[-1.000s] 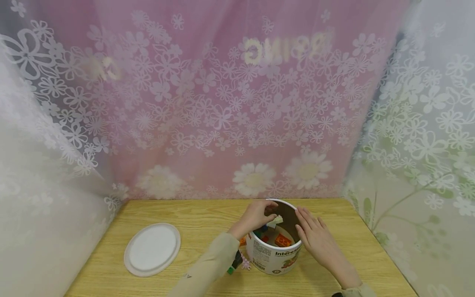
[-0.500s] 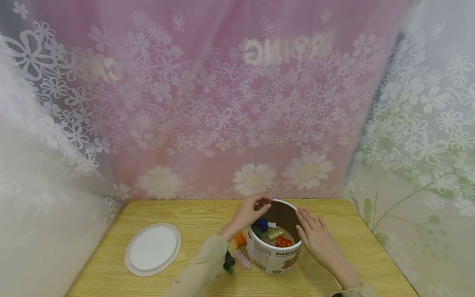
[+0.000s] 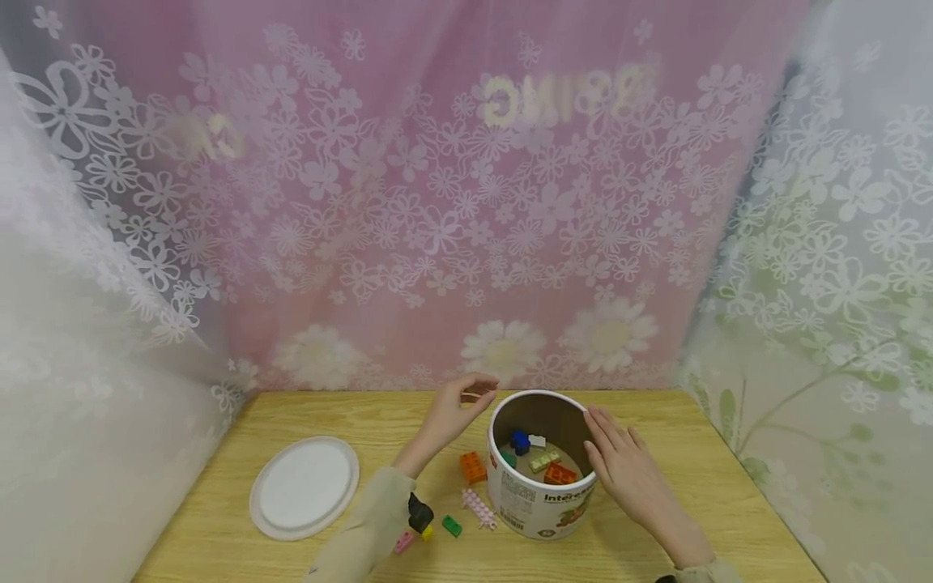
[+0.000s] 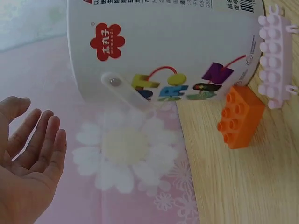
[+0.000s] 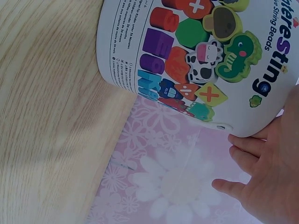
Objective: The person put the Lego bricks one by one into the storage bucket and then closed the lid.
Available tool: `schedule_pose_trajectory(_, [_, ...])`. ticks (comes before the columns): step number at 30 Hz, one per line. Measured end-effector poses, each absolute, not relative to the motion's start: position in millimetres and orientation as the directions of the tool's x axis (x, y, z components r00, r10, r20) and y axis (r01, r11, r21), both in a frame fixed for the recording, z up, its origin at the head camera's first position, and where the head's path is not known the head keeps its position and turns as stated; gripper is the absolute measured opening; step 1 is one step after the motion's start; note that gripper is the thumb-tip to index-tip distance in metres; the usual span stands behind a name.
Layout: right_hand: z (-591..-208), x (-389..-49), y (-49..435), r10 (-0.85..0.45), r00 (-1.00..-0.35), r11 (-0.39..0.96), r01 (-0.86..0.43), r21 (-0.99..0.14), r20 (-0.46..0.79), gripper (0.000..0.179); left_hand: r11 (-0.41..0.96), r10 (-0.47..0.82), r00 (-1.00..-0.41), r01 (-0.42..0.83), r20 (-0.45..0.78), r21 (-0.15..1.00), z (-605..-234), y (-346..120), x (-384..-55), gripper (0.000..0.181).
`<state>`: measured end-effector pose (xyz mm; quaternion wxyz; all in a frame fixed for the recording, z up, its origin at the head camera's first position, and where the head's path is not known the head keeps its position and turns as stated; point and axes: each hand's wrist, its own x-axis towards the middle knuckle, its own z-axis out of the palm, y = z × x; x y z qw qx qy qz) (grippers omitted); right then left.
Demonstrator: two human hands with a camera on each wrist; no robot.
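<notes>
My left hand (image 3: 448,414) hangs beside the tub's left rim, fingers loosely curved and holding nothing. In the left wrist view its palm (image 4: 28,182) is bare. My right hand (image 3: 628,470) rests its straight fingers on the right rim of a round white tub (image 3: 521,500) printed with coloured bead pictures. Inside the tub lie a blue piece (image 3: 520,442), a white piece (image 3: 537,441), a pale yellow studded brick (image 3: 543,461), an orange-red brick (image 3: 560,474) and a partly hidden green piece (image 3: 508,460). An orange brick (image 3: 472,467) and a pink studded strip (image 3: 478,508) lie left of the tub.
On the wooden table (image 3: 408,413), a round white lid (image 3: 304,488) lies at the left. A small green brick (image 3: 452,525), a yellow piece (image 3: 427,534) and a pink piece (image 3: 403,542) are near my left sleeve (image 3: 372,518). Flowered curtains (image 3: 466,202) stand behind and at both sides.
My left hand has let go of the pale yellow brick, which now lies inside the tub, and has moved left out over the rim. The right hand has stayed on the tub.
</notes>
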<state>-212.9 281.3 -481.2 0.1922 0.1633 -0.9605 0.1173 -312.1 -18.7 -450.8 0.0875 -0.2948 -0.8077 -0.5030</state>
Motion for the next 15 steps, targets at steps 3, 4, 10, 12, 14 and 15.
schedule_pose_trajectory(3, [-480,-212,281,-0.271,-0.873,0.918,-0.361,-0.164,0.405,0.054,0.311,0.372,-0.823,0.546,0.429,0.778,-456,-27,-312,0.026])
schedule_pose_trajectory(4, [-479,-212,281,-0.272,-0.874,0.918,-0.361,-0.162,0.403,0.054,0.309,0.367,-0.829,0.537,0.423,0.785,-457,-30,-312,0.026])
schedule_pose_trajectory(10, [-478,-211,281,-0.272,-0.876,0.919,-0.359,-0.162,0.397,0.054,0.306,0.354,-0.836,0.527,0.419,0.793,-467,-46,-305,0.026])
schedule_pose_trajectory(12, [-478,-211,281,-0.271,-0.876,0.919,-0.358,-0.163,0.398,0.054,0.311,0.349,-0.843,0.517,0.410,0.798,-472,-53,-301,0.026])
schedule_pose_trajectory(14, [-478,-211,281,-0.271,-0.876,0.919,-0.358,-0.162,0.399,0.054,0.327,0.345,-0.849,0.509,0.401,0.796,-478,-61,-299,0.027])
schedule_pose_trajectory(15, [-478,-211,281,-0.271,-0.876,0.920,-0.358,-0.162,0.400,0.054,0.337,0.346,-0.850,0.507,0.397,0.793,-482,-65,-298,0.028])
